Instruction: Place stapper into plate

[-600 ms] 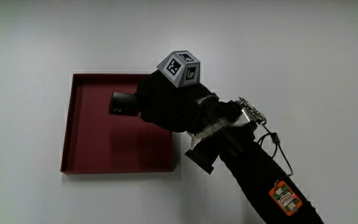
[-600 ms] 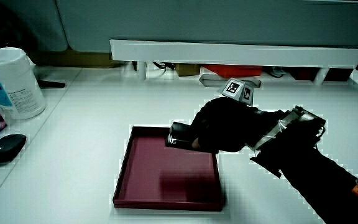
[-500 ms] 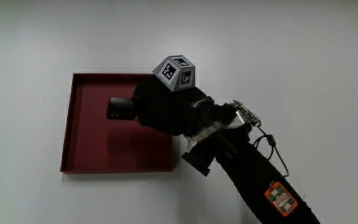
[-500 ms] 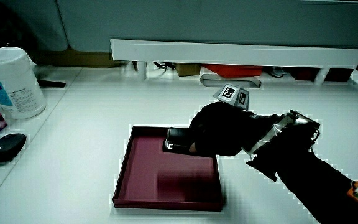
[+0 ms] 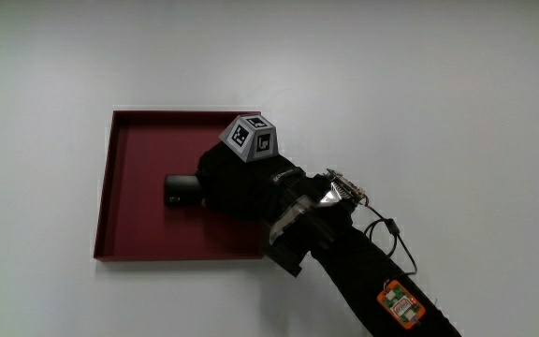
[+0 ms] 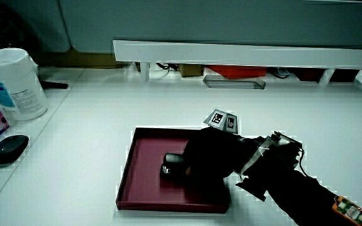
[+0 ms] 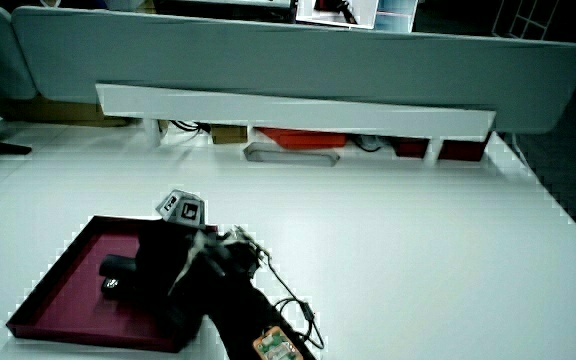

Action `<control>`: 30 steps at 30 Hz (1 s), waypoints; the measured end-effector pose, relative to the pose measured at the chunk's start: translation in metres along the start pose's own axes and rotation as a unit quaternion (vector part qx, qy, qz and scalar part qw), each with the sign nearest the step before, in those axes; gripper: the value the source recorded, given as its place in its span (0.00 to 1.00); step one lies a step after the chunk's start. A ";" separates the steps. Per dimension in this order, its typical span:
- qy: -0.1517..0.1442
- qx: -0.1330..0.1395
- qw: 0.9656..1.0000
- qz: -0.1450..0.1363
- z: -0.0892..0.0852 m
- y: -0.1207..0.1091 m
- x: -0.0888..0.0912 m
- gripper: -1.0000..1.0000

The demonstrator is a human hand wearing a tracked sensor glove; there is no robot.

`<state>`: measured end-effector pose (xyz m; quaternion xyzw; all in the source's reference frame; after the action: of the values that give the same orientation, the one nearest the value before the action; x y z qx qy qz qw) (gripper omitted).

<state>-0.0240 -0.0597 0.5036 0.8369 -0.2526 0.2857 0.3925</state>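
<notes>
While the black stapler (image 5: 182,189) is clasped in the hand's (image 5: 241,178) grip low over the red plate (image 5: 120,220), it is best lowered flat onto the plate's floor before being freed.

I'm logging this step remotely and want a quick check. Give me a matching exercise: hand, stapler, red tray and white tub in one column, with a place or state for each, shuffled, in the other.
Things:
1. hand
2. stapler
3. red tray
4. white tub

Places or states:
A. at the table's edge, beside a dark computer mouse
B. lies flat on the white table, holding the stapler
C. black, inside the tray, gripped by the fingers
D. over the tray, wearing a patterned cube

Pairs: 1-D, 2-C, 3-B, 4-A
</notes>
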 end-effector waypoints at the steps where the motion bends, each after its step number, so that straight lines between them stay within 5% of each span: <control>1: 0.002 -0.001 1.000 -0.005 -0.004 0.003 0.005 0.50; 6: 0.008 -0.003 1.000 -0.005 -0.004 0.003 0.006 0.50; 17: 0.009 -0.019 1.000 -0.013 -0.008 0.002 0.010 0.19; 25: -0.006 -0.019 1.000 0.020 0.028 -0.030 -0.007 0.00; 26: 0.020 -0.035 0.997 0.059 0.024 -0.022 0.005 0.00; 27: 0.021 -0.036 0.997 0.066 0.030 -0.027 0.004 0.00; 29: 0.023 -0.056 0.997 0.039 0.046 -0.047 -0.006 0.00; 30: -0.012 -0.038 0.999 0.017 0.057 -0.061 -0.016 0.00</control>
<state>0.0195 -0.0678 0.4316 0.8204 -0.2815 0.2727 0.4163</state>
